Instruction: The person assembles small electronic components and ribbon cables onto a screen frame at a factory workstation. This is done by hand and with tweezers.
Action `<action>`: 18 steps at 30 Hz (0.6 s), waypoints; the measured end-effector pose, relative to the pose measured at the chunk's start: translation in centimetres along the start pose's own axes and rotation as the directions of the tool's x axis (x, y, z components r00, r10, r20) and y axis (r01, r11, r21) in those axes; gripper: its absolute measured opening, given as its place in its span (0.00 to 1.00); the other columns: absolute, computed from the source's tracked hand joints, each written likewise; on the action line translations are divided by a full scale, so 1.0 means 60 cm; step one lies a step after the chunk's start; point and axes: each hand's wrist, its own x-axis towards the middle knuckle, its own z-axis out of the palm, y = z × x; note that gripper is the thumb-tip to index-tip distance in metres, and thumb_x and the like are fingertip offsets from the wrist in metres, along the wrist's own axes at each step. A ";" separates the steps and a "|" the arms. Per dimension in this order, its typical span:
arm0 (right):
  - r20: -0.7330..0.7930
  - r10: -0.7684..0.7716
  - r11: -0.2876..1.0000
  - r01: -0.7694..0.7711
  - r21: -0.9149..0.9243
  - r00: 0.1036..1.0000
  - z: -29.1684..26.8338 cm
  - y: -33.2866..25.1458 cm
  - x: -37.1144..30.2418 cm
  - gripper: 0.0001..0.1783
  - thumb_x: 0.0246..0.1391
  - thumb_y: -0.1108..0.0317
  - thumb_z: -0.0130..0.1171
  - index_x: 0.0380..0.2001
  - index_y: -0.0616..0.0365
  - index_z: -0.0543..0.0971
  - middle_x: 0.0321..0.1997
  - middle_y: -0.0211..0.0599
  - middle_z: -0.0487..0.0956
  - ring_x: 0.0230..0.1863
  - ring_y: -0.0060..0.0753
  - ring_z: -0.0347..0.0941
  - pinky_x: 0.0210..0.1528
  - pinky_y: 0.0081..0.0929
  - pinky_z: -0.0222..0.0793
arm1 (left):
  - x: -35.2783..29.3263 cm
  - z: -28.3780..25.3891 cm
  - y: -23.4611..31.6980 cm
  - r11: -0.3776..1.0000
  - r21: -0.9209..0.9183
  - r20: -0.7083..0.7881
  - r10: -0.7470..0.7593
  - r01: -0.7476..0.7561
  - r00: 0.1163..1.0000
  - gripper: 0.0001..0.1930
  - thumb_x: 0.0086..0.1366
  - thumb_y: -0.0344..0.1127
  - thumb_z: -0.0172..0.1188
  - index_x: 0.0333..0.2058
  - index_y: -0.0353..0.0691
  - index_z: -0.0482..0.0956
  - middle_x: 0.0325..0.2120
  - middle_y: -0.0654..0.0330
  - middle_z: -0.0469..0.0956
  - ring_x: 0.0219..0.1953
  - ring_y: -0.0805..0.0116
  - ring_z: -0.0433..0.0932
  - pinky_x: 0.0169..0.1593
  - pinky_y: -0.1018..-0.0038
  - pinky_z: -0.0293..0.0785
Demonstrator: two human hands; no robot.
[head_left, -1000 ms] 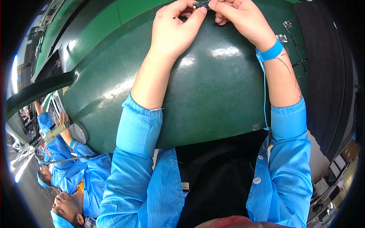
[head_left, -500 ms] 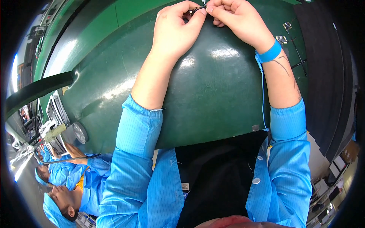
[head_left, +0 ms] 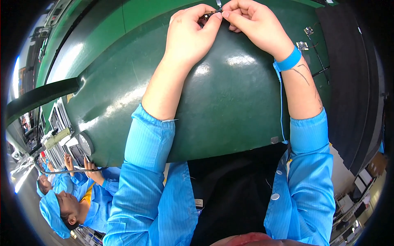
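Observation:
At the top of the head view, both my hands meet over the green tabletop. My left hand (head_left: 191, 35) is closed, with thumb and forefinger pinching a small dark circuit board (head_left: 208, 15). My right hand (head_left: 256, 26) pinches at the board's right end, its other fingers curled in. A thin whitish strip (head_left: 218, 3) sticks up where the fingertips meet; how it joins the board is too small to tell. A blue wrist strap (head_left: 289, 60) with a blue cord (head_left: 282, 106) is on my right wrist.
On the green table (head_left: 230, 106), right of my right hand, lie two small boards, one square (head_left: 302, 46) and one farther off (head_left: 308, 30), near a dark cable. Black sheeting (head_left: 349, 82) covers the right side. A black curved arm (head_left: 45, 98) and seated co-workers (head_left: 88, 205) are at left.
My hands have shifted very slightly, still pinching the board. The nearer co-worker at left has leaned and raised both hands.

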 end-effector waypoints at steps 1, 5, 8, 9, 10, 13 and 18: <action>-0.008 0.007 1.000 -0.007 -0.013 1.000 0.001 -0.001 -0.001 0.04 0.65 0.74 0.60 0.40 0.61 0.81 0.32 0.26 0.80 0.33 0.16 0.74 0.39 0.17 0.72 | 0.000 0.000 0.000 1.000 -0.001 -0.010 0.018 -0.018 1.000 0.07 0.66 0.30 0.62 0.33 0.32 0.83 0.25 0.52 0.83 0.27 0.64 0.82 0.35 0.70 0.76; 0.005 0.003 1.000 -0.003 0.008 1.000 0.001 0.002 0.002 0.03 0.64 0.75 0.60 0.40 0.61 0.81 0.32 0.25 0.80 0.33 0.16 0.74 0.39 0.17 0.72 | 0.002 -0.004 0.004 0.999 0.006 0.029 -0.040 0.040 0.999 0.07 0.67 0.30 0.62 0.32 0.32 0.82 0.24 0.51 0.83 0.27 0.64 0.81 0.35 0.70 0.75; -0.006 0.029 0.999 -0.029 -0.026 1.000 0.003 0.000 0.002 0.03 0.65 0.75 0.60 0.40 0.61 0.81 0.32 0.25 0.80 0.33 0.16 0.74 0.39 0.16 0.72 | 0.003 -0.003 -0.001 1.000 0.020 0.002 0.006 -0.006 1.000 0.07 0.67 0.30 0.62 0.32 0.32 0.82 0.24 0.51 0.82 0.26 0.63 0.80 0.34 0.69 0.74; -0.002 0.024 0.999 -0.024 -0.025 1.000 0.003 0.004 0.004 0.03 0.65 0.75 0.60 0.40 0.61 0.81 0.32 0.25 0.80 0.33 0.16 0.74 0.39 0.17 0.72 | 0.002 -0.003 0.001 0.999 0.044 0.002 0.014 -0.014 1.000 0.07 0.68 0.30 0.61 0.32 0.32 0.81 0.24 0.50 0.81 0.27 0.62 0.80 0.35 0.69 0.74; 0.003 0.019 1.000 -0.019 -0.022 1.000 0.003 0.008 0.005 0.04 0.65 0.75 0.60 0.40 0.61 0.81 0.32 0.25 0.80 0.33 0.16 0.74 0.39 0.17 0.72 | 0.002 -0.003 0.002 0.997 0.069 0.001 0.021 -0.021 1.000 0.08 0.69 0.31 0.59 0.32 0.32 0.81 0.24 0.50 0.81 0.27 0.61 0.80 0.35 0.68 0.74; 0.021 -0.015 1.000 0.015 0.008 1.000 0.004 0.012 0.005 0.04 0.65 0.75 0.60 0.40 0.62 0.81 0.33 0.27 0.81 0.33 0.16 0.75 0.39 0.17 0.72 | 0.002 -0.003 -0.012 0.998 0.017 -0.018 0.064 -0.064 0.998 0.11 0.71 0.32 0.56 0.31 0.33 0.80 0.25 0.50 0.81 0.29 0.58 0.80 0.37 0.67 0.74; 0.038 0.024 0.999 -0.022 -0.037 0.999 0.005 0.002 0.004 0.04 0.65 0.75 0.59 0.40 0.63 0.81 0.35 0.29 0.83 0.35 0.17 0.76 0.40 0.17 0.73 | 0.000 -0.003 -0.009 1.000 0.009 -0.003 0.024 -0.024 1.000 0.12 0.72 0.33 0.53 0.30 0.33 0.79 0.26 0.49 0.81 0.31 0.56 0.81 0.39 0.67 0.74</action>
